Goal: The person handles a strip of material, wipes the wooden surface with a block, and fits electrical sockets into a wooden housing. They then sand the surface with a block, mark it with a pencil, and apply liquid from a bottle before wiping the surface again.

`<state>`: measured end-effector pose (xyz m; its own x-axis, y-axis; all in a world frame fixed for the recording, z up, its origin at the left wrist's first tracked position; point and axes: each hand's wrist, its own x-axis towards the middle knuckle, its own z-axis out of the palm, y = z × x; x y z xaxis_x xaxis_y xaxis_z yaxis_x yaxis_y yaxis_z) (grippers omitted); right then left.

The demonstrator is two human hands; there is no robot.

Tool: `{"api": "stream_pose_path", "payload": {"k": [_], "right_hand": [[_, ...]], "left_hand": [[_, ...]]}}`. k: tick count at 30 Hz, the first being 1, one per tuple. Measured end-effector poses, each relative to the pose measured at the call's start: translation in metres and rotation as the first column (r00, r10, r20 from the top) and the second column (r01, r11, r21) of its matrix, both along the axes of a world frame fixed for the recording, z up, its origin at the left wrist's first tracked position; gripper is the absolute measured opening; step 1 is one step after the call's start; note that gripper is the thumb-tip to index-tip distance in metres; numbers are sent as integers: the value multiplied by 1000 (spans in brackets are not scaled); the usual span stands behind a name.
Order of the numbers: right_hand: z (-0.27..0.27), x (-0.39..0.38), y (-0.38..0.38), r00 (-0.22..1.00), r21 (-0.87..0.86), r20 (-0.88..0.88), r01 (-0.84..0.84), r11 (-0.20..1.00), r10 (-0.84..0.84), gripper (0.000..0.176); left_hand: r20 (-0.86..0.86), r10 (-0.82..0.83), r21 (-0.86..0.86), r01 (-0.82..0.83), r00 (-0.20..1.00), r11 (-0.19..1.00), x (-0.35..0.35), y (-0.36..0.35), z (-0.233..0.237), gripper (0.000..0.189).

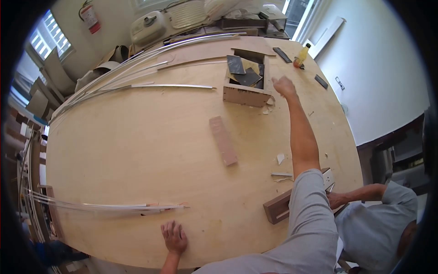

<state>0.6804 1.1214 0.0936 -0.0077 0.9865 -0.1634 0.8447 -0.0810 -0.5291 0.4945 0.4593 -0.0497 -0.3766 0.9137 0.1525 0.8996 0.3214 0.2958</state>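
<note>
My left hand (174, 237) lies on the near edge of the wooden table, fingers stretched out and nothing in it. My right hand (285, 87) is extended far across, just beside the right wall of an open wooden box (246, 96). Its fingers are curled together; whether anything small sits in them cannot be made out. Inside the box are dark sheets (248, 76) that look like sandpaper, plus a tan piece. A reddish-brown wooden block (223, 140) rests on the tabletop between my two hands.
At right, a co-worker's hand (336, 200) touches a brown wooden piece (277, 208) near a white socket plate (328, 179). Thin metal strips (173, 86) spread over the left and far side. A yellow bottle (303, 54) and dark bars (321, 81) stand or lie far right.
</note>
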Motion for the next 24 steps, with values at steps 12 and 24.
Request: {"api": "stream_pose_path", "payload": {"k": [12,24], "right_hand": [[-179,-33,136,728,-292,-626,-550,782,278,45],[-98,24,53,862,239,-37,-483,842,505,41]], "left_hand": [[112,84,116,-97,990,988,7,-19,-38,37],[120,73,212,-97,990,972,15,-17,-53,32]]}}
